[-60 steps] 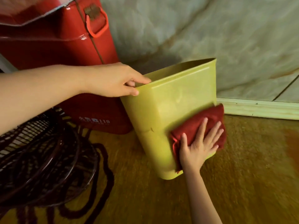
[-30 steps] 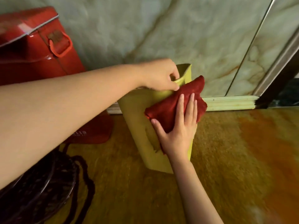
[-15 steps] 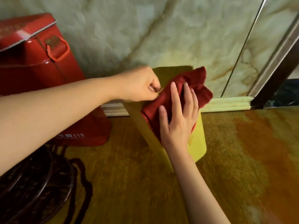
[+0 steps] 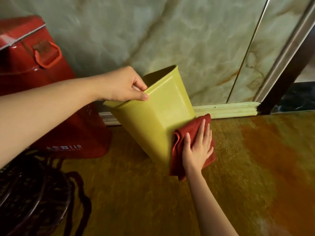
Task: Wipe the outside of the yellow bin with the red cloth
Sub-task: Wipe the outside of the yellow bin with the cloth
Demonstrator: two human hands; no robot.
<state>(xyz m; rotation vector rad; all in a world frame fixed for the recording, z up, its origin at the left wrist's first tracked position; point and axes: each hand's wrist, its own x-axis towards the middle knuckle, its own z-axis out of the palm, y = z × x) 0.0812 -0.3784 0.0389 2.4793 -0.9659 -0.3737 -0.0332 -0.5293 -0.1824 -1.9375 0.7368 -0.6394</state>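
The yellow bin (image 4: 153,114) stands tilted on the floor near the wall, its open top leaning away toward the wall. My left hand (image 4: 124,86) pinches the bin's near rim between thumb and fingers. The red cloth (image 4: 185,133) is pressed against the bin's lower right side, near the base. My right hand (image 4: 198,149) lies flat on the cloth with fingers spread, holding it to the bin. The part of the cloth under my palm is hidden.
A red metal box (image 4: 34,79) with a handle stands left of the bin against the marble wall (image 4: 170,34). A dark wire stool (image 4: 30,198) sits at the lower left. A baseboard (image 4: 226,109) runs behind the bin, and a dark door frame (image 4: 286,68) rises at the right.
My right hand has slid the red cloth from the bin's upper rim down to its lower right side. The bin has turned under my left hand's grip.
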